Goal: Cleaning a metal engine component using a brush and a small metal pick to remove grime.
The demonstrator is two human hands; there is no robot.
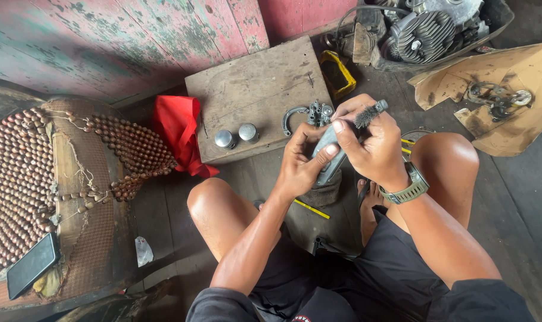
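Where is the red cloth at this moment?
In the head view the red cloth lies on the floor left of centre, against the left edge of the wooden board, between that board and the beaded seat cover.

The part (329,156) in the left hand (299,164) looked like dull grey metal, smooth. The small brush (369,113) in the right hand (371,146) had dark, rough bristles. The board (256,89) was bare wood, matt and scratched. The two caps (236,136) were shiny metal. The red cloth (180,128) looked soft, and the torn cardboard (509,95) was stained.
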